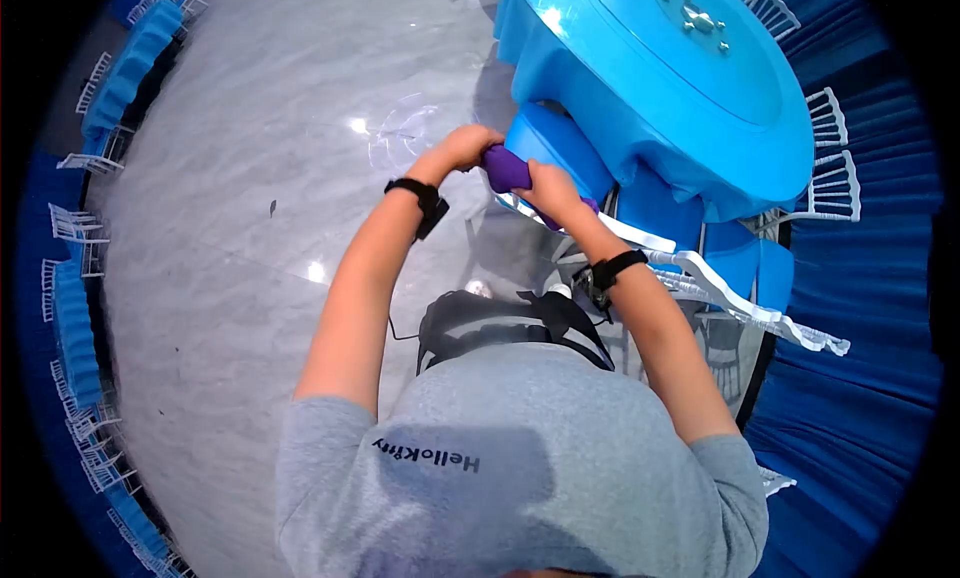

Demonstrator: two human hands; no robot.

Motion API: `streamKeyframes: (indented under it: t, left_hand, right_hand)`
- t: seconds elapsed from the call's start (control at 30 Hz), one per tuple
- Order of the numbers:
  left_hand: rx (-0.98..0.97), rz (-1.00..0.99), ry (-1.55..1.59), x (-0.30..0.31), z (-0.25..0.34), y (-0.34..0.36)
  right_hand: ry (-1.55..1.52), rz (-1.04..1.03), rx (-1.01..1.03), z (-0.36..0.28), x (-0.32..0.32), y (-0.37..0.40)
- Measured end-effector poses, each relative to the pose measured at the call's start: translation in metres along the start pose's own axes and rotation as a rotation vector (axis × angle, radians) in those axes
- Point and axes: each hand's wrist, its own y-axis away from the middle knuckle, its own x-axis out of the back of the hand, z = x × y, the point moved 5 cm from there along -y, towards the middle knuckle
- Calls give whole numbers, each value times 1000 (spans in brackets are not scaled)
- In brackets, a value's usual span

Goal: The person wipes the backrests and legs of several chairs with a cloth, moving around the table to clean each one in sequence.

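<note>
A purple cloth [508,169] is stretched between my two hands, bunched up, above the near edge of a chair with a blue seat [560,146]. My left hand [470,148] grips its upper left end with the fingers bent round it. On the cloth's right side my right hand [550,191] is closed, and part of the cloth hangs below that hand, by the white chair back [640,236]. Black bands are on both wrists.
A round table with a blue cover [620,68] stands at the upper right, with small shiny items [700,21] on its centre. White chairs [835,183] surround it. Blue curtains [850,398] hang at right. More blue tables [75,328] and chairs line the left.
</note>
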Motion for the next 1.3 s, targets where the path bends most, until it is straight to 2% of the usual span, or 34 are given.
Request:
streamKeyframes:
  t: [0.03, 0.07, 0.1, 0.13, 0.2, 0.23, 0.33, 0.37, 0.4, 0.43, 0.47, 0.53, 0.57, 0.6, 0.67, 0.7, 0.73, 0.77, 0.8, 0.83, 0.87, 0.93, 1.0, 1.07, 1.13, 1.2, 1.23, 1.27, 1.3]
  left_hand:
    - [174, -201, 158, 13, 8, -2]
    - [172, -202, 162, 14, 6, -6]
    - [217, -333, 193, 11, 0, -10]
    - [262, -464, 223, 6, -3, -11]
    - [314, -519, 141, 1, 0, -15]
    - [367, -569, 52, 1, 1, -18]
    - [452, -612, -79, 1, 5, -23]
    - [337, -616, -184, -16, -4, -29]
    - [221, -620, -289, -18, -2, -29]
    - [154, -469, -293, -16, 1, -26]
    - [155, -476, -293, -20, 1, -16]
    - [47, -84, -275, 2, 14, -6]
    - [73, -56, -249, -1, 10, -1]
    - [67, -60, -257, -7, 12, 5]
    - [147, 268, -267, -2, 23, 21]
    - [184, 263, -255, -1, 31, 26]
    - [177, 266, -257, -7, 31, 28]
    - [141, 427, -286, -11, 30, 31]
    - [103, 587, -312, -7, 37, 35]
    - [113, 619, -341, -9, 40, 34]
    - [103, 616, -341, -12, 43, 33]
    - [29, 507, -570, -9, 62, 29]
    - [-69, 456, -568, -12, 78, 23]
    - [-196, 160, -374, -30, 102, 2]
    - [-251, 171, -284, -62, 134, -20]
    - [-216, 198, -179, -74, 162, -38]
    - [-292, 187, -208, -84, 173, -45]
    - [-365, 174, -241, -91, 182, -51]
    - [-371, 164, -231, -97, 189, -56]
  right_hand:
    - [-39, -48, 26, -2, 4, -3]
    - [-78, -95, 53, -3, 9, -5]
    - [-147, -180, 73, -8, 16, -6]
    - [-147, -182, 69, -2, 14, -8]
    - [-521, -533, -15, 8, -6, -11]
    - [-539, -624, -40, 11, -8, -12]
    - [-494, -661, -45, 14, -10, -15]
    - [-492, -660, -43, 15, -12, -15]
    - [-442, -577, -11, 12, -11, -16]
    - [-398, -495, 19, 9, -11, -15]
    - [-405, -495, 19, 6, -15, -10]
    - [-64, -197, -113, -5, 12, -2]
    - [-1, -87, -106, -8, 14, 3]
    - [-6, -78, -109, -13, 13, 8]
    - [102, 32, -117, -19, 15, 13]
    - [104, 40, -120, -18, 6, 14]
    - [182, 196, -49, -21, 2, 15]
    - [261, 352, 24, -22, 0, 17]
    - [266, 357, 19, -23, 3, 19]
    - [245, 325, 1, -22, 3, 20]
    - [221, 294, -19, -21, 3, 22]
    - [176, 251, -29, -10, 7, 32]
    - [142, 191, -47, 7, 17, 56]
    - [12, 314, 27, 31, 35, 94]
    - [71, 311, 51, 63, 42, 126]
    - [86, 313, 44, 85, 50, 142]
    - [85, 323, 59, 91, 56, 147]
    - [37, 224, -32, 104, 60, 153]
    - [45, 229, -46, 116, 63, 161]
